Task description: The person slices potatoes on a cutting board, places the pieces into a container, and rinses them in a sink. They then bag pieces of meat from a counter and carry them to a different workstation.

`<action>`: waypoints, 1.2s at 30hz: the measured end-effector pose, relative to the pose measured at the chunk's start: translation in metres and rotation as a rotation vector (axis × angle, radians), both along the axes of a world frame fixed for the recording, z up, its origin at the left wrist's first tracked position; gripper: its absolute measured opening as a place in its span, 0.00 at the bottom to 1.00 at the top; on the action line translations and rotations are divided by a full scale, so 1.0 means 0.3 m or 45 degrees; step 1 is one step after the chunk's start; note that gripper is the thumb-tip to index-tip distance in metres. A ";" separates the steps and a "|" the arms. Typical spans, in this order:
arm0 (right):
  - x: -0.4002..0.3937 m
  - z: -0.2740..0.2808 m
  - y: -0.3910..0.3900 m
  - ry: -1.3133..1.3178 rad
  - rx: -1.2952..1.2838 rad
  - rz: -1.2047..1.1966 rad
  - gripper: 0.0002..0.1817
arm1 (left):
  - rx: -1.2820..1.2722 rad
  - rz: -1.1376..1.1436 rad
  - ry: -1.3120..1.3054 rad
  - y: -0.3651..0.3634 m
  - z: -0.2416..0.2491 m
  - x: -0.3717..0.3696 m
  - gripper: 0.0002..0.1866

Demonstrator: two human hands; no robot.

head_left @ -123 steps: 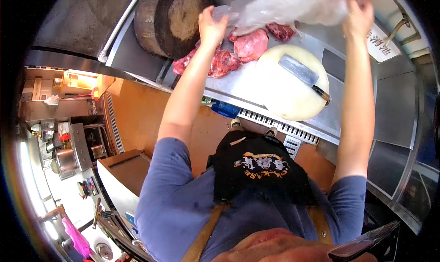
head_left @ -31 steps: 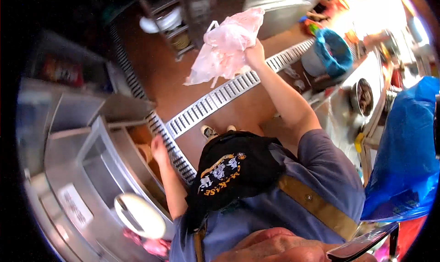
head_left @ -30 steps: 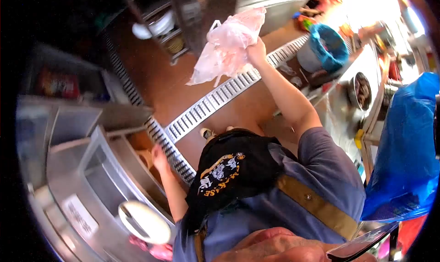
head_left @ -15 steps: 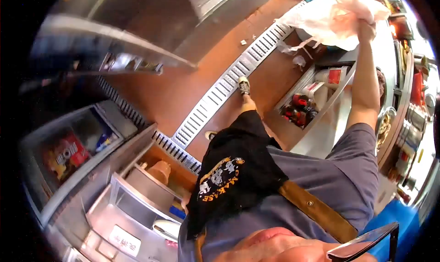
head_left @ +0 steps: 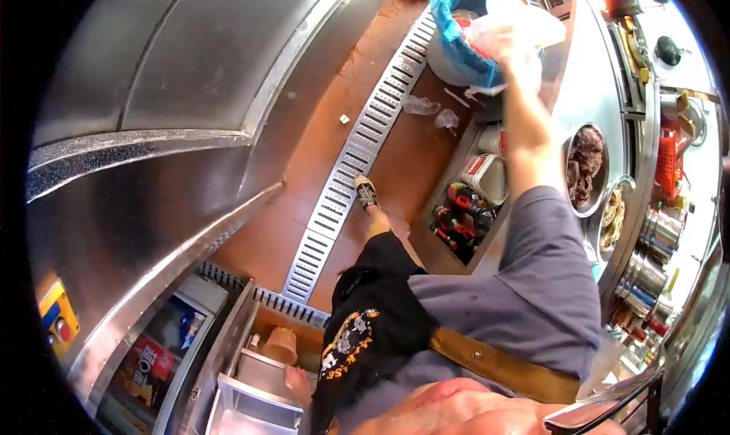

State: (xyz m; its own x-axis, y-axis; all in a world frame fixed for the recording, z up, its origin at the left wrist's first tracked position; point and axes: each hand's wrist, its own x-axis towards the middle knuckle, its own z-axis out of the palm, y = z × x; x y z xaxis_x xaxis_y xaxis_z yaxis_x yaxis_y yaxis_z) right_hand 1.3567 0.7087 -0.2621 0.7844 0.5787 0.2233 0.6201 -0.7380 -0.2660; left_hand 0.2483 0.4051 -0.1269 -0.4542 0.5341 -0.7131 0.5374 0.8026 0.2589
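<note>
My right hand [head_left: 511, 43] is closed on a crumpled, whitish plastic bag [head_left: 532, 20] over the mouth of a round bin. The bin has a blue liner [head_left: 452, 43], and something red shows inside it. My left hand [head_left: 299, 383] is low beside my black apron [head_left: 353, 336], next to an open metal drawer [head_left: 262, 374]; its fingers are partly visible, spread, with nothing seen in them. A brown container [head_left: 280, 346] is near that hand.
A slotted drain [head_left: 353, 161] crosses the brown floor, with plastic scraps [head_left: 447, 119] beside it. Red-capped bottles [head_left: 460, 214] fill a low shelf. Bowls of meat [head_left: 587, 161] and pale strips [head_left: 610, 218] stand on the right counter. Steel doors [head_left: 205, 62] rise at the left.
My right hand has moved the bag left in view and over the bin, whose blue liner is now more exposed. The view has shifted, bringing the steel doors and food bowls into sight.
</note>
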 end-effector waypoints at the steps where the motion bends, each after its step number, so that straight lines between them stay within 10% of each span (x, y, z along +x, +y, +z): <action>1: -0.173 -0.180 0.022 0.061 0.061 -0.277 0.18 | 0.029 -0.065 -0.024 0.036 -0.016 0.026 0.17; 3: -0.752 -0.238 0.025 0.486 0.000 -0.125 0.20 | 0.075 -0.246 -0.052 0.078 -0.052 0.068 0.18; 5: -1.206 -0.908 -0.095 1.029 -0.610 0.203 0.12 | 0.101 -0.334 -0.074 0.051 -0.091 0.089 0.18; 9: -2.324 -0.532 -0.098 1.058 -1.099 1.735 0.15 | 0.235 0.669 -0.383 -0.250 -0.300 -0.040 0.18; 11: -2.677 0.216 -0.038 0.896 -1.083 2.147 0.20 | 0.687 1.252 -1.208 -0.494 -0.320 0.015 0.08; 12: -2.792 0.189 -0.046 1.061 -1.015 2.206 0.21 | 0.469 1.658 -0.378 -0.496 -0.326 0.110 0.06; 13: -2.903 0.172 -0.056 1.230 -0.953 2.262 0.22 | 0.702 1.729 -0.907 -0.672 -0.360 0.056 0.06; 14: -3.000 0.245 -0.054 1.134 -1.011 2.259 0.20 | 0.603 1.809 -0.416 -0.682 -0.289 0.133 0.06; 17: -3.170 0.209 0.014 1.211 -0.852 2.338 0.17 | 0.049 0.444 0.196 -1.129 -0.518 0.118 0.07; 18: -3.230 0.095 0.034 0.937 -0.930 2.241 0.18 | 0.047 0.675 0.192 -1.210 -0.516 0.197 0.07; 19: -3.267 -0.001 0.018 0.994 -0.689 2.368 0.12 | 0.344 1.592 0.001 -1.233 -0.488 0.201 0.07; 20: -3.329 -0.063 0.015 1.226 -1.160 2.025 0.06 | 0.703 2.461 -0.205 -1.233 -0.444 0.191 0.10; 27: -3.965 0.047 -0.443 1.059 -1.678 2.288 0.05 | 1.321 2.862 -0.027 -1.311 -0.325 0.033 0.11; 36: -5.346 0.650 -1.243 1.274 -1.282 3.230 0.13 | 1.498 3.563 0.057 -1.310 -0.076 -0.653 0.62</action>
State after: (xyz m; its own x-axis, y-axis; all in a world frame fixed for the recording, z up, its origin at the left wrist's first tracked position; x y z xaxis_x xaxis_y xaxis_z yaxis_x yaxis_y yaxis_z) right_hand -0.2471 0.3356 -0.0671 -0.9460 -0.3027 -0.1156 0.0039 0.3461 -0.9382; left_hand 0.0523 0.0121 -0.1497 -0.2394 -0.5702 -0.7859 -0.2573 -0.7432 0.6176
